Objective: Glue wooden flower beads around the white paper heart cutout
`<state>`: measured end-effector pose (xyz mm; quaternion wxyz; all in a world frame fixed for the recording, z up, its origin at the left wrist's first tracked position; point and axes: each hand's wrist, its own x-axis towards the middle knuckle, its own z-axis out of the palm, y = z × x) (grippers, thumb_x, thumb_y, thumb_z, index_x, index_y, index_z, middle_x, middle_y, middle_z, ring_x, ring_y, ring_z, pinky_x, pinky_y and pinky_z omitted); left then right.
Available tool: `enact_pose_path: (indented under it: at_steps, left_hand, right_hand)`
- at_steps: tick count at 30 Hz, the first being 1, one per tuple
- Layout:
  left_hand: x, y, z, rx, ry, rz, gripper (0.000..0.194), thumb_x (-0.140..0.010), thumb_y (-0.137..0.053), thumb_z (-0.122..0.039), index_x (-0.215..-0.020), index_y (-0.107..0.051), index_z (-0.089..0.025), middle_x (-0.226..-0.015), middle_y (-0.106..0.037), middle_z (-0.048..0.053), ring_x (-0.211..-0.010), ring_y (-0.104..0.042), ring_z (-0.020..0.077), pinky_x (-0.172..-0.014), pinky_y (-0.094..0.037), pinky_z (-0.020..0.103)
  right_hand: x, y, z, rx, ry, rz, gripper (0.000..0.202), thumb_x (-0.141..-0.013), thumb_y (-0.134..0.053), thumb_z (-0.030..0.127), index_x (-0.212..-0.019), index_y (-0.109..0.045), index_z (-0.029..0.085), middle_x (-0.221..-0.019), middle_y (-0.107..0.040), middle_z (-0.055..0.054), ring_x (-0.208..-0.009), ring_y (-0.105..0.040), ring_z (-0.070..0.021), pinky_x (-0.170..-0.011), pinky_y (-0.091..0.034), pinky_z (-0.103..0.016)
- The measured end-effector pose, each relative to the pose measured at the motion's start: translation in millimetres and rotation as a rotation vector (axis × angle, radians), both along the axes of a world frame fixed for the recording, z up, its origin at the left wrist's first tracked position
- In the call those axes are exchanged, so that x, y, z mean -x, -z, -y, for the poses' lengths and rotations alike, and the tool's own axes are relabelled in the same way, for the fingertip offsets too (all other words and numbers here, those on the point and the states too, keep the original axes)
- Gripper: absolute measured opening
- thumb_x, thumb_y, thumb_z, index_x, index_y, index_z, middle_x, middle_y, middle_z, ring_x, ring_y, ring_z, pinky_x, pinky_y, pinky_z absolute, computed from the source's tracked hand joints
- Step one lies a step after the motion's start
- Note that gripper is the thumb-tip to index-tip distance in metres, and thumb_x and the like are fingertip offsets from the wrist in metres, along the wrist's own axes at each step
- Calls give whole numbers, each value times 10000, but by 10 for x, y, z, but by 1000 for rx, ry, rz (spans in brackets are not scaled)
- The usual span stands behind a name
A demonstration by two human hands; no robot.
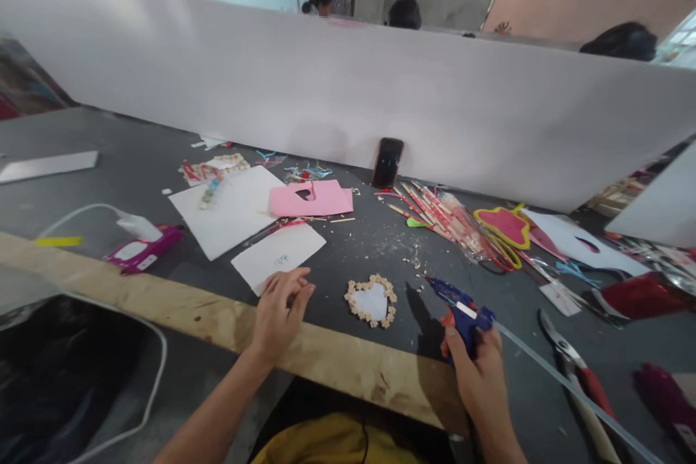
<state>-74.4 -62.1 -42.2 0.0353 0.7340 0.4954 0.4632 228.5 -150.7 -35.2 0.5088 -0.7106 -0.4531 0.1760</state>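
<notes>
Right fingers point(449, 333) curled around blue glue gun point(462, 308)

Forearms point(222, 402) forward, left grip point(283, 304) loosely curled, right grip point(474, 355) closed.

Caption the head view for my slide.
Head view: right hand grips a blue glue gun beside a heart-shaped frame; left hand rests by white paper.

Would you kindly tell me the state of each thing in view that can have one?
Left hand: loosely curled, no held object visible.
Right hand: closed around the glue gun.
Glue gun: clear stick in its rear.
Phone: propped upright, screen dark.
Heart-shaped ornament: flat, rim decorated.
White note paper: flat, written on.
Pink paper: heart-shaped hole cut out.
Cutters: lying down; blades open or shut, unclear.
Purple power block: white adapter apparently plugged in.
</notes>
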Motion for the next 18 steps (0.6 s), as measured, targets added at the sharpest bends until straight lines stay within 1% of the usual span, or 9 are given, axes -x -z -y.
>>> enact_pose_path:
  at_steps: [2,3,4,6,7,9,11,14,18]
  left_hand:
    - [-79,-88,-61,20,88,-71,197,-949,-437,-196,-1105,-556,-210,-815,-659,21,-818,-615,177,-825,-455,354]
    - [-142,-143,-116,27,151,-113,214,-945,-447,-197,-1119,-566,-235,-890,-673,22,-871,-621,176,-877,-444,368]
    - [-219,-201,-186,35,213,-155,236,-933,-470,-197,-1129,-580,-272,-1008,-673,19,-992,-607,186,-950,-416,390]
    - [-410,-304,-364,58,414,-294,289,-905,-518,-212,-1178,-587,-275,-1320,-538,59,-1309,-406,262,-1054,-346,450]
    - [-515,-341,-460,74,537,-352,302,-900,-533,-230,-1197,-583,-246,-1368,-495,78,-1361,-332,278,-1078,-329,460]
    - [-716,-373,-632,133,749,-441,277,-907,-522,-232,-1171,-604,-213,-1347,-522,85,-1370,-328,273,-1096,-321,460]
    - [-874,-360,-746,201,886,-499,258,-913,-513,-238,-1144,-621,-195,-1318,-558,79,-1377,-321,284,-1113,-300,476]
    - [-989,-307,-800,269,970,-513,231,-918,-503,-229,-1102,-636,-189,-1288,-587,70,-1378,-328,278,-1125,-285,471]
    - [-992,-269,-783,343,979,-537,196,-908,-511,-208,-1049,-647,-206,-1303,-578,57,-1390,-310,273,-1138,-238,508]
  right_hand:
    - [-2,24,7,24,11,42,295,-772,-622,454,-895,-634,187,-800,-584,-24,-702,-545,-161,-687,-447,-321]
    - [-4,29,10,35,8,53,301,-772,-622,455,-911,-639,189,-811,-589,-29,-723,-549,-168,-705,-446,-326]
    - [-8,27,14,45,-1,57,304,-777,-615,457,-918,-642,190,-809,-594,-32,-733,-552,-172,-716,-447,-329]
    - [-17,3,26,64,-38,48,303,-803,-583,466,-910,-647,189,-764,-602,-31,-721,-561,-172,-715,-453,-327]
    - [-21,-16,36,77,-66,26,308,-819,-563,469,-915,-650,189,-733,-604,-27,-701,-566,-169,-699,-458,-321]
    - [-23,-57,73,105,-89,-43,327,-845,-532,474,-964,-648,192,-688,-612,-18,-647,-568,-158,-643,-463,-300]
    - [-10,-86,132,143,-58,-95,347,-846,-533,487,-1001,-640,195,-681,-626,-19,-610,-566,-151,-583,-458,-278]
    - [51,-95,240,226,-22,-125,368,-821,-561,518,-981,-615,191,-727,-659,-37,-566,-565,-140,-530,-463,-259]
    - [179,-82,328,251,-10,-196,411,-842,-531,515,-1134,-481,231,-787,-685,-22,-509,-568,-139,-493,-489,-264]
